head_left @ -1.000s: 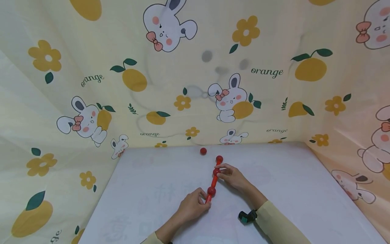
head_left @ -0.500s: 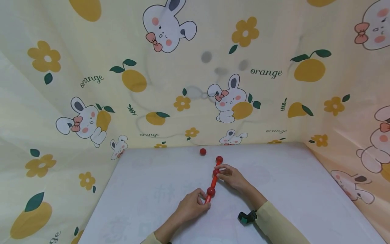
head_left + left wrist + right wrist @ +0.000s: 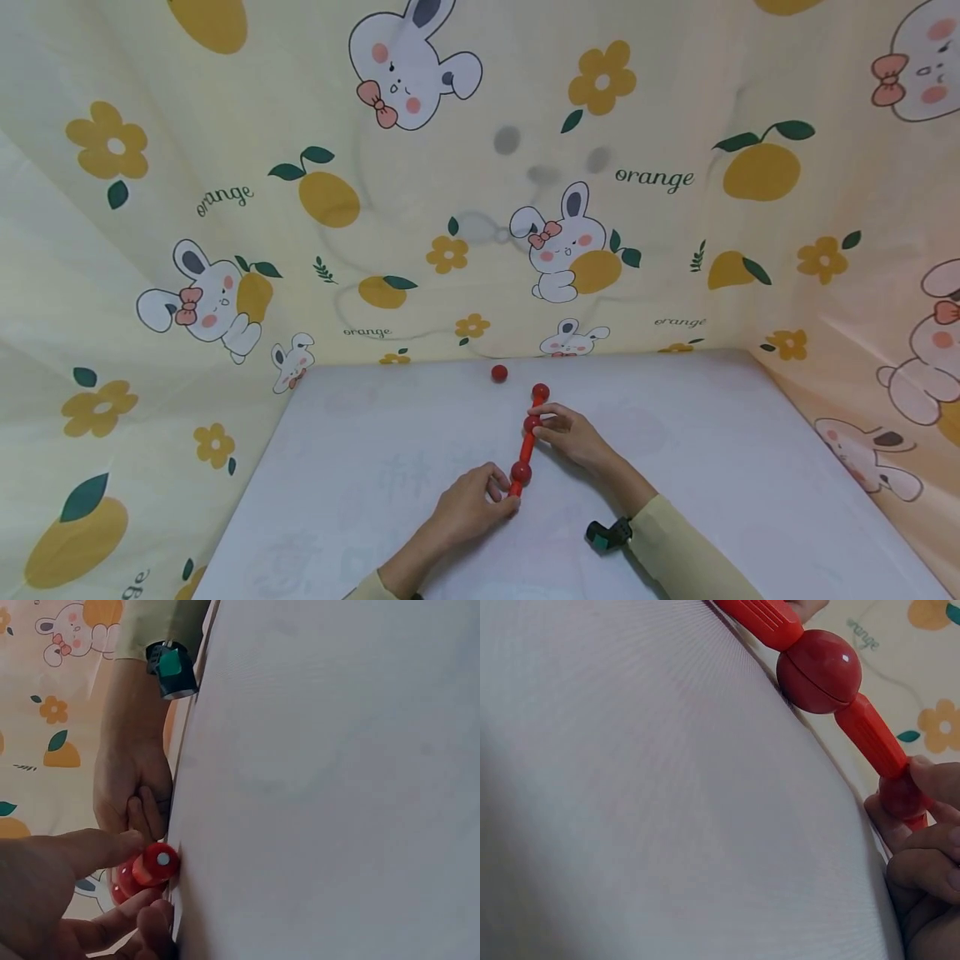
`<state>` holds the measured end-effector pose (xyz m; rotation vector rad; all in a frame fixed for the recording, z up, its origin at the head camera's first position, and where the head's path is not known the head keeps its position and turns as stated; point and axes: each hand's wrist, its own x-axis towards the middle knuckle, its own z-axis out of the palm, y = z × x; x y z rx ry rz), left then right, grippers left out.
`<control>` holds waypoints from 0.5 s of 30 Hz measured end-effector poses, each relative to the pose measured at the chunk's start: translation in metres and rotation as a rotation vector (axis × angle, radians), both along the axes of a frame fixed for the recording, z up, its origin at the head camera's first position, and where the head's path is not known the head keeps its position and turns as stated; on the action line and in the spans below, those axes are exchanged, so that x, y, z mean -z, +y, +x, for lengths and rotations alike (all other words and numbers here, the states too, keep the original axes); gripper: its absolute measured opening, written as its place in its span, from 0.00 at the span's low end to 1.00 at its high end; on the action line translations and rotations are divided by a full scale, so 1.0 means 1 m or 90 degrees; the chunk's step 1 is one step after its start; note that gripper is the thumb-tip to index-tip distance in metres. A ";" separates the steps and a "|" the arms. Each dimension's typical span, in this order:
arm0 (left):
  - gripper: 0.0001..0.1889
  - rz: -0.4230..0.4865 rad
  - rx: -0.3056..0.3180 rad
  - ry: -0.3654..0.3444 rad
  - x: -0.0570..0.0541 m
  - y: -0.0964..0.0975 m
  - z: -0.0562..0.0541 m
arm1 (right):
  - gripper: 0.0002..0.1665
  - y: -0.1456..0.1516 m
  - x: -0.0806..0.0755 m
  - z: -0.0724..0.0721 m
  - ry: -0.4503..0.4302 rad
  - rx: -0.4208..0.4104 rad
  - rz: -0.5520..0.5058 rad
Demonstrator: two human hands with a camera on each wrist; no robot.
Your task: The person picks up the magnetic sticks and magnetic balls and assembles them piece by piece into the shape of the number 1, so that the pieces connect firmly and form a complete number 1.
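Red balls and short red rods form one straight chain on the white table, running away from me. My right hand (image 3: pixel 573 437) pinches the middle ball (image 3: pixel 532 423) between thumb and fingers; the right wrist view shows this ball (image 3: pixel 900 796) in its grasp. At the near end, my left hand (image 3: pixel 470 502) pinches the last rod (image 3: pixel 515 488), which joins the near ball (image 3: pixel 521 473). A pale round dot marks that rod's end (image 3: pixel 160 859) in the left wrist view. Beyond my right hand, the far ball (image 3: pixel 541 392) caps the chain.
A single loose red ball (image 3: pixel 499 373) lies near the table's back edge, left of the chain's far end. Cream cloth (image 3: pixel 420 183) printed with rabbits and oranges hangs behind and at both sides of the white table (image 3: pixel 360 433). A dark camera (image 3: pixel 608 535) sits on the right wrist.
The near rod and ball shift slightly under my left fingers, the rod swinging a little left and then back. My right hand keeps its place on the middle ball.
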<state>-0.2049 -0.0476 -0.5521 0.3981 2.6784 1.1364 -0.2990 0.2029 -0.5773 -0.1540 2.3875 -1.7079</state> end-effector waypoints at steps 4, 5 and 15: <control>0.13 -0.011 -0.012 -0.017 -0.004 -0.001 -0.007 | 0.21 -0.001 -0.001 0.001 -0.003 0.005 0.008; 0.12 -0.015 -0.016 -0.016 -0.005 -0.002 -0.009 | 0.21 -0.001 0.000 0.001 -0.005 0.006 0.009; 0.11 -0.039 -0.037 0.013 -0.022 -0.011 -0.031 | 0.20 -0.001 0.001 -0.002 -0.010 0.013 0.012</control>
